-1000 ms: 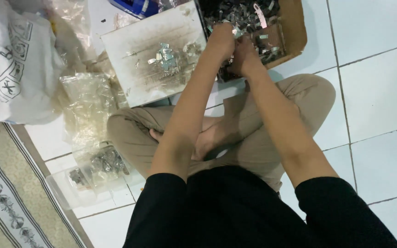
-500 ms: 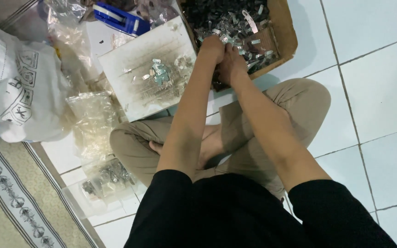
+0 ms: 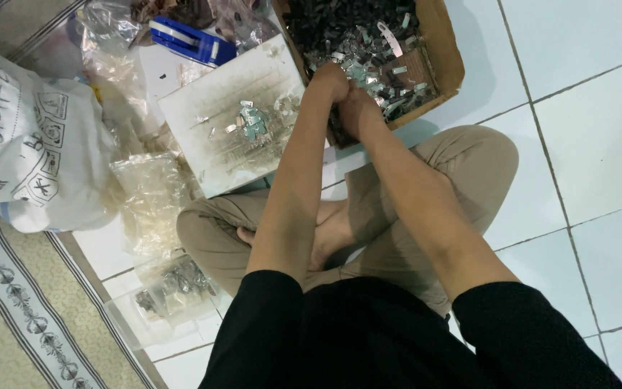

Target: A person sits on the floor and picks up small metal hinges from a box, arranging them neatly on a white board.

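I sit cross-legged on a white tiled floor. My left hand [image 3: 329, 79] and my right hand [image 3: 358, 112] are pressed together with fingers curled, over the near edge of a cardboard box [image 3: 449, 57]. The box holds many small dark and silvery metal parts [image 3: 368, 43]. Whatever lies between my fingers is hidden. Left of my hands is a dirty white board [image 3: 210, 144] with a small pile of metal pieces [image 3: 253, 122] on it.
A big white sack [image 3: 23, 144] lies at the left, with clear plastic bags [image 3: 149, 194] beside it. A clear bag of metal parts [image 3: 170, 288] sits by my left knee. A blue tool [image 3: 188, 39] lies at the top, a patterned rug [image 3: 8, 317] at lower left.
My hands stay together at the box's near edge, drawn back slightly toward me. The view has shifted, so more of the box and the sack shows.
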